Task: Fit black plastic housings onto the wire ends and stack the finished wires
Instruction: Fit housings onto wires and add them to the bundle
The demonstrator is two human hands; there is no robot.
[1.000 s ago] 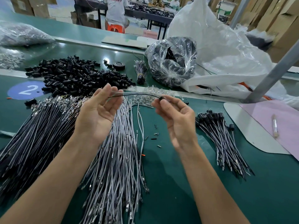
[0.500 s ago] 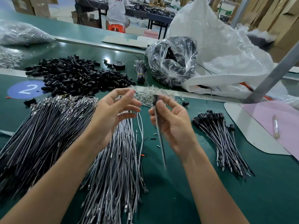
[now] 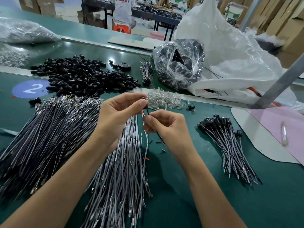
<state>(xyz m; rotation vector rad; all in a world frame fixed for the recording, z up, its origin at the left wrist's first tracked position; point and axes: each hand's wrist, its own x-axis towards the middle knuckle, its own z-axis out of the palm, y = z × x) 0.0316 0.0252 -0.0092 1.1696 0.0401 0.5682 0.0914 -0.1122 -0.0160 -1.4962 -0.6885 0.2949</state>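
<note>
— On the green bench (image 3: 271, 203), left side?
— Blue round sticker (image 3: 31, 88) marked 2. Farther back, a crinkled plastic bag (image 3: 24, 32).
— Toward the middle?
— Roll of black tape (image 3: 124, 66), lying flat. Nearer, a heap of small clear parts (image 3: 164, 100).
— And right?
— Big white sack (image 3: 230, 55), touching a clear bag (image 3: 178, 63) of dark contents. Slanted grey post (image 3: 279, 83) in front. Pink sheet (image 3: 292, 122) on a white board (image 3: 253, 129); small pale tube (image 3: 284, 134) on the sheet.
— Beyond the bench?
— Cardboard boxes (image 3: 292, 30), dark tables (image 3: 164, 14), a person in a white shirt (image 3: 123, 10) by an orange stool (image 3: 122, 28).
</note>
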